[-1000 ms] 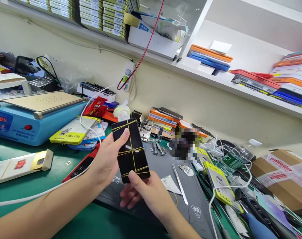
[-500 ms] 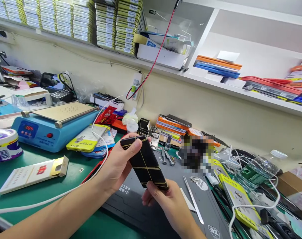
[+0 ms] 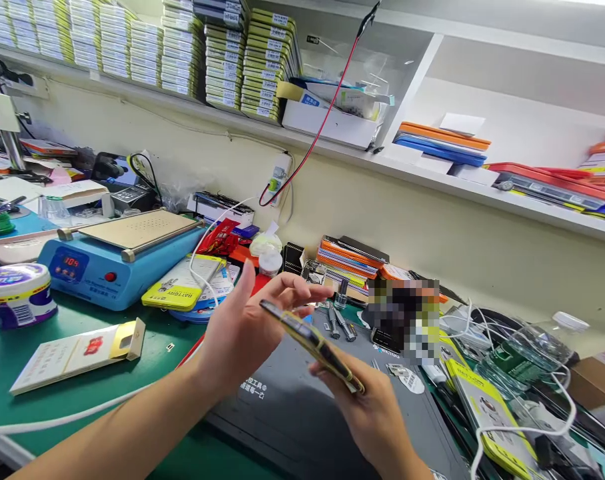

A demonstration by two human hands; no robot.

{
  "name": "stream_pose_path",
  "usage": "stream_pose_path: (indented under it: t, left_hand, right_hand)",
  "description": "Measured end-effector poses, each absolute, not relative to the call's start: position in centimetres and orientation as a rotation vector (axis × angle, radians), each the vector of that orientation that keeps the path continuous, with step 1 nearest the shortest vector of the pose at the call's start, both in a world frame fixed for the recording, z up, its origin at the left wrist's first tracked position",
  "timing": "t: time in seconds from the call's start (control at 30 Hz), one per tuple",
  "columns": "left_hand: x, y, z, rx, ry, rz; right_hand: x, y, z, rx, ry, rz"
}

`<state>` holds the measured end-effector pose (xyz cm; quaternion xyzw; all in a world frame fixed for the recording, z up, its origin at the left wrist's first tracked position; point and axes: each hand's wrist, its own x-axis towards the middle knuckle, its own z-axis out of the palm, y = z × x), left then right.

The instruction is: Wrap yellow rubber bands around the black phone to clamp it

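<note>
Phone: It is in the middle of the frame, up in the air over the dark mat. On my screen I see mostly its thin side. It leans, with the high end to the left and the low end to the right.
Yellow bands: Thin ones show along the phone's edge. They look stretchy to me, and I guess they could slide or snap if picked at.
Weight and feel: I think the phone is light enough for one hand, flat and stiff. Its flat sides may be slippery, and it could crack if it fell.
Where to hold: I would take it by the two long sides, close to one end, and not push hard on the middle.
Right hand: It grips the phone's low end, just right of the middle of the frame. The phone sticks out from it, up and to the left.
Left hand: It is open, left of the middle, thumb up and fingers pointing right. The phone's high end is right by it; I cannot tell if they touch.
</note>
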<state>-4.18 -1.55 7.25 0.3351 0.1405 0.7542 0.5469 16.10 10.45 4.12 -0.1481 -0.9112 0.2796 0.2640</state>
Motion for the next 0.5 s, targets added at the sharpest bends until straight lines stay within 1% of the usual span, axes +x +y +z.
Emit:
stream_pose_path:
  t: [0.07, 0.1, 0.17, 0.23, 0.3, 0.4, 0.5]
  left_hand:
    - [-4.9, -1.1, 7.2, 0.623, 0.449, 1.539]
    - [-5.1, -1.0, 7.0, 0.608, 0.513, 1.386]
    - [-5.3, -1.0, 6.7, 0.689, 0.653, 1.149]
    - [-5.1, -1.4, 6.4, 0.815, 0.755, 0.994]
    - [-4.9, -1.8, 6.2, 0.887, 0.743, 0.918]
    - [-4.7, -1.9, 6.0, 0.892, 0.630, 0.889]
    - [-4.6, -1.3, 5.6, 0.952, 0.725, 0.916]
  right_hand:
    - [16.9, 11.6, 5.0, -0.190, -2.515, 0.352]
    - [17.3, 12.0, 5.4, -0.122, -2.526, 0.232]
    - [17.9, 12.5, 6.2, -0.036, -2.590, 0.099]
    - [18.2, 12.6, 6.6, -0.026, -2.661, 0.061]
    - [18.3, 12.6, 6.7, -0.023, -2.685, 0.087]
    - [18.3, 12.5, 6.6, -0.002, -2.672, 0.098]
    - [18.1, 12.4, 6.6, 0.038, -2.688, 0.083]
